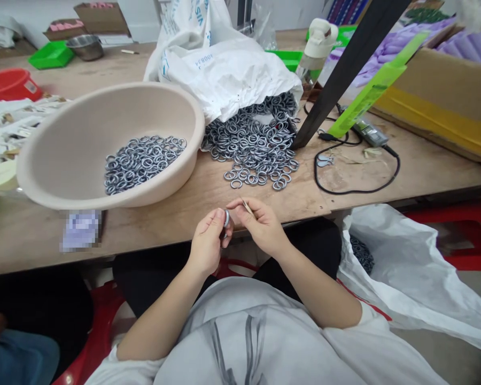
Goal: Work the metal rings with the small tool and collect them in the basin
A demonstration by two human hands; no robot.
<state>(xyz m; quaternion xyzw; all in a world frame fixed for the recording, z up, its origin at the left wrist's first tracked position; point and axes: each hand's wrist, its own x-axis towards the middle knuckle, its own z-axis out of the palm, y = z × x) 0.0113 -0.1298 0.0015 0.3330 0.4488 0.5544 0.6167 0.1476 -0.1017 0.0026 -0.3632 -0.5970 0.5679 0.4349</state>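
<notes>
Between the thumb and fingers of my left hand [209, 238] is a grey ring [226, 219], held on edge over the table's front edge. My right hand [264, 227] pinches a thin, pointed, light-coloured stick [247, 207], its tip up and close to the ring. Whether the stick is wood or metal I cannot tell. Just beyond my hands, a pile of grey rings [256, 144] spills from a white sack [224, 75] onto the wooden table [208, 192]. A beige basin [64, 160] to the left holds more of the same rings [142, 163].
A dark post [344, 80] slants up from the table, right of the pile. Near it lie a black cable [344, 191] and a cardboard box [444, 96]. An open white bag [409, 262] with rings stands low on my right. Another person's dark clothing [36, 310] shows lower left.
</notes>
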